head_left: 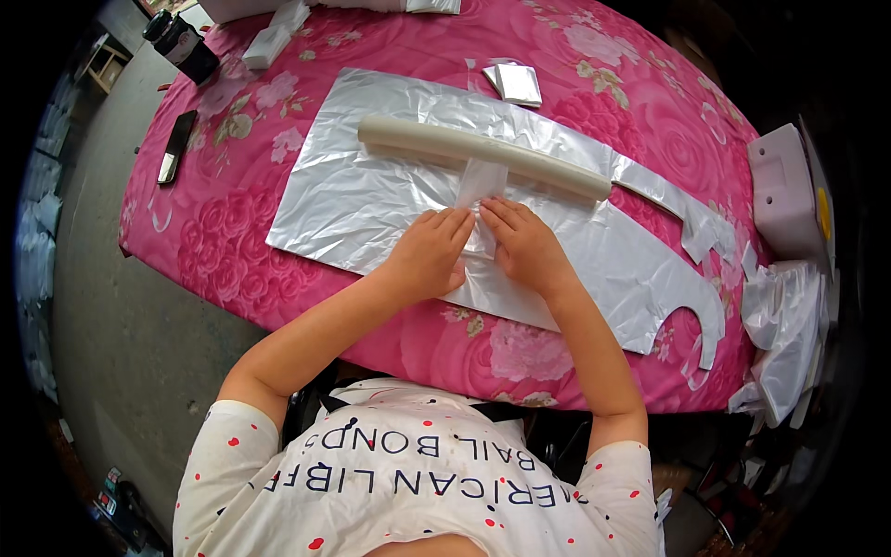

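Observation:
My left hand (430,251) and my right hand (527,243) lie side by side, fingers stretched out and fingertips almost meeting. They rest flat on a narrow, whitish translucent plastic strip (483,178), covering part of it. Under the strip spreads a large silvery-white plastic bag (334,176) with loop-shaped handles at the right. My left thumb is spread away from its fingers; the right thumb is mostly hidden. Just beyond my fingertips, a long pale roller tube (418,137) lies across the bag, and the strip's far end reaches it.
A pink flowered cloth covers the table (232,218). Small folded silvery packets (516,84) lie beyond the bag. At the left are a phone (177,147) and a dark jar (181,46). A pale box (789,190) and a plastic bag bundle (784,325) are at the right edge.

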Tool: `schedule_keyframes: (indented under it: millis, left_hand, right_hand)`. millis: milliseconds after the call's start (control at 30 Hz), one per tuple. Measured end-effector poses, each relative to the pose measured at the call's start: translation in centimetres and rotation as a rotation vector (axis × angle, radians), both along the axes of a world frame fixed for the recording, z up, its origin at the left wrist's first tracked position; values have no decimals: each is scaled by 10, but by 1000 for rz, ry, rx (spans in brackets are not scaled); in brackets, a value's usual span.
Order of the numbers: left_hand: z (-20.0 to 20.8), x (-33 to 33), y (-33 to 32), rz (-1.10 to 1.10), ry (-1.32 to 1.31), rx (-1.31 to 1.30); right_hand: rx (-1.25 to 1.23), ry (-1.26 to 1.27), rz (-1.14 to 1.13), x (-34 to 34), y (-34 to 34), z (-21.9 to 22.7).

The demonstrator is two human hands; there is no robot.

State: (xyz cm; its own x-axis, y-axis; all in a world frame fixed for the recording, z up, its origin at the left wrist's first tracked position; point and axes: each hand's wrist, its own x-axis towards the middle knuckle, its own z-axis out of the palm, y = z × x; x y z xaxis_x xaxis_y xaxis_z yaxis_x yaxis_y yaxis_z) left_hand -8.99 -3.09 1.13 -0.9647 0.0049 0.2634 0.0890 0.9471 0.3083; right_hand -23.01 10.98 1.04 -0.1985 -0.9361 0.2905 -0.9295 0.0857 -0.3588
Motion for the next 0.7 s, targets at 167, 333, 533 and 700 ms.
schedule_keyframes:
  millis: [167, 333, 533, 700]
  left_hand:
    - [-12, -9, -6, 1, 94, -116]
    - [-6, 3, -1, -118, 9, 16]
    - [-1, 39, 2, -192, 136, 177]
    - [-5, 37, -2, -141, 65, 325]
  right_hand:
    - [-79, -110, -11, -3, -2, 4]
    - [-123, -98, 6, 5, 2, 6]
    - [-156, -169, 52, 38, 17, 6]
    - [-133, -258, -51, 38, 21, 3]
